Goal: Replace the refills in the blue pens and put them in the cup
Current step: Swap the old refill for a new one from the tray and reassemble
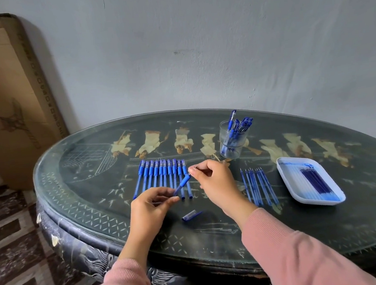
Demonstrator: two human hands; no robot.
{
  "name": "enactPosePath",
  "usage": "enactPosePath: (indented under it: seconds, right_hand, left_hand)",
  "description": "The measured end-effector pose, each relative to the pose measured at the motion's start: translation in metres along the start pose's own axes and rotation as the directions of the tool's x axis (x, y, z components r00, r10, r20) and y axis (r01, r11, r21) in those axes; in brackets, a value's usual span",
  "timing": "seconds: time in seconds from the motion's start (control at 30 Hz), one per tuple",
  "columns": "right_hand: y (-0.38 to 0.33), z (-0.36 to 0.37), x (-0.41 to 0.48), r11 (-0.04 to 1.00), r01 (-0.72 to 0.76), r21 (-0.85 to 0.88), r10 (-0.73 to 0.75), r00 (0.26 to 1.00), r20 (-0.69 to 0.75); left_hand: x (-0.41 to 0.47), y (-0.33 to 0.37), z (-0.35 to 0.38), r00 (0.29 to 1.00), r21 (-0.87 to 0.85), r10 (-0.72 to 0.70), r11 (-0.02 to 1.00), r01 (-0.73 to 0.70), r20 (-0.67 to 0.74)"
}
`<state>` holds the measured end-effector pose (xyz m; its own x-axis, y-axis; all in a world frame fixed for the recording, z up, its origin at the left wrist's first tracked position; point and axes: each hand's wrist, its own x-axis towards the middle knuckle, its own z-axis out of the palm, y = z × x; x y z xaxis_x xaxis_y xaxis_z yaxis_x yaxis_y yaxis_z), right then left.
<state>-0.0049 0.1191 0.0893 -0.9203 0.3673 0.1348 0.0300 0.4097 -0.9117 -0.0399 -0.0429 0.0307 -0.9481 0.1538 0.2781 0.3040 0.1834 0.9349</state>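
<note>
My left hand [153, 204] grips a blue pen barrel [182, 184] that points up and to the right. My right hand [211, 178] pinches the pen's tip end at the barrel's upper end; what its fingers hold is too small to tell. A blue pen cap [191, 215] lies on the table below my hands. A row of several capped blue pens [160, 176] lies behind my hands. Several loose refills [257, 185] lie to the right. A clear glass cup [233, 141] with several blue pens stands further back.
A white tray [288, 179] with ink stains and several refills sits at the right. The dark oval table [95, 198] has a glass top with inlaid figures. A cardboard box [3, 92] leans against the wall at the left. Patterned floor lies below left.
</note>
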Motion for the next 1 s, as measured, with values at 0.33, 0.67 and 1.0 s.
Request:
enactPosePath:
  seconds: [0.33,0.67,1.0]
  right_hand:
    - [0.031,-0.010,-0.024,0.846,0.289,-0.448,-0.022,0.859,0.512]
    - [0.021,-0.017,-0.016,0.968,0.077,-0.238,-0.062,0.996,0.070]
    - [-0.012,-0.024,0.011,0.961,0.110,0.253,-0.085,0.990,-0.109]
  left_hand:
    - [0.002,-0.007,-0.002,0.996,-0.082,-0.059,0.995,0.053,-0.061]
    - [0.001,-0.006,-0.001,0.998,-0.064,-0.058,0.996,0.057,-0.024]
    - [0.001,-0.005,0.001,1.000,0.013,0.012,1.000,-0.012,0.024]
